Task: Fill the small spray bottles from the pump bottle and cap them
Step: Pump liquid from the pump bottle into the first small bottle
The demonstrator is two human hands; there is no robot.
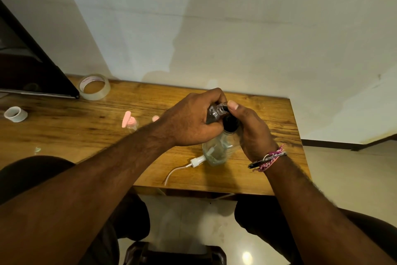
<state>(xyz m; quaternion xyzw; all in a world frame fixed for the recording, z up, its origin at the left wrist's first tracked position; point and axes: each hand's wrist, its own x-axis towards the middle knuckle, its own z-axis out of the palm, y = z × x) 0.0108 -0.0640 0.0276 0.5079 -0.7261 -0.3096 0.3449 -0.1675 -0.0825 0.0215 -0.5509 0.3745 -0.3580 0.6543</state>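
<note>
A clear pump bottle [217, 148] with a black pump head [231, 123] stands on the wooden table [86, 136]. My left hand [191, 118] holds a small clear spray bottle [216, 111], tilted, its neck at the pump's spout. My right hand [249, 129] is wrapped over the black pump head, thumb on top. A white spray cap with its dip tube [196, 161] lies on the table just left of the pump bottle's base. Further left stands another small bottle with a pink cap [131, 124], and a pink piece [155, 118] peeks out behind my left wrist.
A roll of clear tape [94, 86] and a smaller white roll [15, 114] lie at the table's far left, beside a dark laptop-like object [32, 71]. A white wall rises behind. The table's right edge is close to the pump bottle. A dark stool sits below.
</note>
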